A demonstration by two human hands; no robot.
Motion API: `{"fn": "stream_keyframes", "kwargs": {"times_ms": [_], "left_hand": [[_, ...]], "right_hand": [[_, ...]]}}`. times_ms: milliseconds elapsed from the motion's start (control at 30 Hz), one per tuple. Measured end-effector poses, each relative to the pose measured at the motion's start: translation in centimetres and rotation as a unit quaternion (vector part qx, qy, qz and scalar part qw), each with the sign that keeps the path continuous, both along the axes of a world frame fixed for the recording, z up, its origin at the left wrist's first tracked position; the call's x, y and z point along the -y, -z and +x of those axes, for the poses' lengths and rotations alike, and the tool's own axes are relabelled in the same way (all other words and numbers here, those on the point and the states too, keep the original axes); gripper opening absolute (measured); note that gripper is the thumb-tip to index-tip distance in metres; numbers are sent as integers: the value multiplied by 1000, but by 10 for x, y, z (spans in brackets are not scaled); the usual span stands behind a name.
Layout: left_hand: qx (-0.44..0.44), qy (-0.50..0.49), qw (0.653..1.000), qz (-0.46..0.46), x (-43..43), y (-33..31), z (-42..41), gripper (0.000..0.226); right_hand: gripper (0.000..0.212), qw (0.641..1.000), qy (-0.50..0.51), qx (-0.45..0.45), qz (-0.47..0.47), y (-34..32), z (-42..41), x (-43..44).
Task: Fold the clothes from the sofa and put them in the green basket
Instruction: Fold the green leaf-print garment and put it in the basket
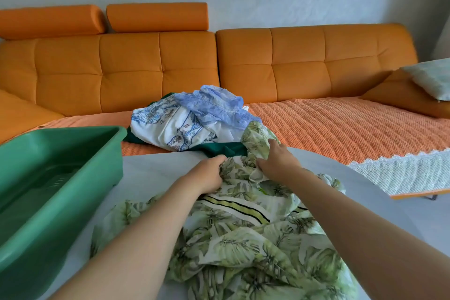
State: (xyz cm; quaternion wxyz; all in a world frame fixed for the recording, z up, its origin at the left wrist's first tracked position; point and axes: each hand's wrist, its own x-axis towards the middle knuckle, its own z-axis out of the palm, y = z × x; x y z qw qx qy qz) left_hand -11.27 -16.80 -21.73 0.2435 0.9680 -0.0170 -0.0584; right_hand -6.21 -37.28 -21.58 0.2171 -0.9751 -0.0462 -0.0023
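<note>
Hands — left point(207, 173) and right point(277, 161) — each with grip bunched on leaf-print garment point(243, 234), no legible writing.

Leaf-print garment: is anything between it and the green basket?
Nothing visible. Both the left hand and right hand already grip the leaf-print garment on the white table. The green basket sits open beside it to the left, with bare tabletop between.

There is one view, from a camera on the person's head. It looks forward and down over the white table point(155, 168), close to the two arms. Farther off it faces the orange sofa point(304, 61) and the wall behind it.
</note>
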Motion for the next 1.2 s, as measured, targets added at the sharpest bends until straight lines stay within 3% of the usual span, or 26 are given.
{"fn": "stream_keyframes", "kwargs": {"times_ms": [67,133,200,267,333,367,467,533,567,600,633,700,767,833,933,967,1033,1133,1200], "left_hand": [[-1,0,997,77,-12,-4,4,19],[-39,-17,972,231,-28,-16,3,13],[-117,-55,927,351,-48,-28,1,28],[-198,-91,888,406,-63,-37,0,40],[-220,-82,897,375,-68,-37,6,44],[-200,-77,921,325,-64,-38,8,43],[-76,-60,988,125,-50,-26,20,34],[-29,-44,998,15,-40,-13,24,26],[-32,-22,999,2,-37,-9,26,26],[-42,-3,999,12,-35,-7,27,28],[-57,12,998,36,-36,-7,30,24],[-69,37,991,105,-42,-18,36,17],[-47,-35,993,105,-57,-37,45,19],[-21,-133,987,84,-72,-58,53,16],[131,-288,930,185,-90,-78,54,16],[169,-314,917,178,-94,-78,57,22],[169,-319,925,122,-98,-74,63,39],[115,-285,937,168,-94,-50,59,59],[193,-180,944,197,-86,-33,50,43]], "right_hand": [[68,999,-8,-26,-19,4,8,-2],[55,998,-22,-58,-5,6,15,-9],[43,994,-41,-90,56,5,17,-21],[40,984,-49,-105,136,0,15,-35],[41,978,-40,-102,179,-5,15,-43],[39,977,-23,-96,188,-6,17,-45],[32,978,45,-70,194,-8,21,-43],[70,973,66,-105,196,-5,22,-41],[84,978,48,-126,162,-4,22,-40],[77,984,21,-136,110,-2,24,-40],[54,988,4,-128,81,-1,29,-41],[16,983,30,-94,153,-10,33,-43],[9,931,72,-73,350,-21,42,-50],[1,851,65,-64,517,-33,46,-62],[42,778,-25,-60,625,-41,49,-84],[61,787,-47,-61,612,-39,52,-89],[80,856,-89,-51,506,-32,51,-93],[62,949,-131,-15,286,-19,45,-90],[53,976,-142,-20,165,-10,45,-86]]}}
